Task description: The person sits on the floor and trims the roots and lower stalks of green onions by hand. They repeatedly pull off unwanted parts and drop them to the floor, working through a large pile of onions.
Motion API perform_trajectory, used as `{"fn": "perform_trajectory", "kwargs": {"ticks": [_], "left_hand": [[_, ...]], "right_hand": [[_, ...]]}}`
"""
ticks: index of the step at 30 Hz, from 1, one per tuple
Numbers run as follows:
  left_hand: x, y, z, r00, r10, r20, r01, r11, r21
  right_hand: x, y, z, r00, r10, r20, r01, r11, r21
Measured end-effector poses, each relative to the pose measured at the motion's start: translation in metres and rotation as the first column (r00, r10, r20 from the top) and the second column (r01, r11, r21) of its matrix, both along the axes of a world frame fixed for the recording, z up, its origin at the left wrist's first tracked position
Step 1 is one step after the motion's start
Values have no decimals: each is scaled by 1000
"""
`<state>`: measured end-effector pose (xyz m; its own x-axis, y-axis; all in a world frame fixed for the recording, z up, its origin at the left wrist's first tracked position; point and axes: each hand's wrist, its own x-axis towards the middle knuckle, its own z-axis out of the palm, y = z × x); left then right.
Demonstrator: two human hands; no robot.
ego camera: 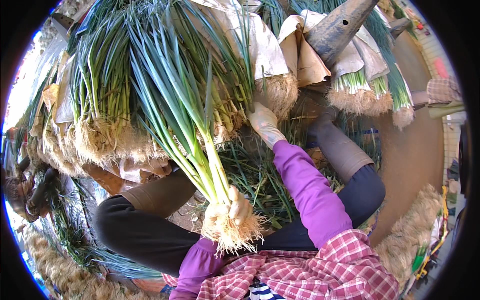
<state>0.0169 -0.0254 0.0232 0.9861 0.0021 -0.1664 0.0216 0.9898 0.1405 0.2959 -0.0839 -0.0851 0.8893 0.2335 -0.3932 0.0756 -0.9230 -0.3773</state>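
Observation:
Low in front of my body, my left hand [239, 206] in a pale glove grips a small bunch of long green onions [200, 161] just above their roots. The pale roots hang below the fist, and the dark green leaves slant up and left across the pile. My right hand [264, 120], gloved too, reaches forward beside the loose green onions [221, 93] on the pile. Its fingertips are hidden among dim leaves and stems, so I cannot tell whether they grip any. A cloth-wrapped bundle with brown roots [281, 92] lies just beyond that hand.
More green onions [103, 90] lie heaped at the left, roots towards me. Wrapped bundles [356, 93] rest at the right near a worn post-like piece [335, 33]. Loose leaves [258, 180] litter the ground between my booted legs. Rows of root ends [412, 228] lie at the lower right.

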Motion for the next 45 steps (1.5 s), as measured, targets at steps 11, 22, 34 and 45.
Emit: {"fn": "perform_trajectory", "kwargs": {"ticks": [11, 22, 34, 45], "left_hand": [[-2, -2, -14, 982, 59, 181, -55, 998, -26], [0, -9, 9, 955, -20, -297, 42, 997, 67], [-6, -11, -21, 917, -179, -357, 212, 976, 54], [-1, -14, -11, 962, -35, -271, 18, 998, -65]], "right_hand": [[-16, -48, 54, 986, -42, -162, 95, 936, 338], [-99, 3, 102, 874, 373, -311, -15, 661, 750], [-77, -4, 87, 791, 284, -542, 416, 400, 817], [-182, -138, 179, 828, -9, -561, 397, 715, 575]]}}
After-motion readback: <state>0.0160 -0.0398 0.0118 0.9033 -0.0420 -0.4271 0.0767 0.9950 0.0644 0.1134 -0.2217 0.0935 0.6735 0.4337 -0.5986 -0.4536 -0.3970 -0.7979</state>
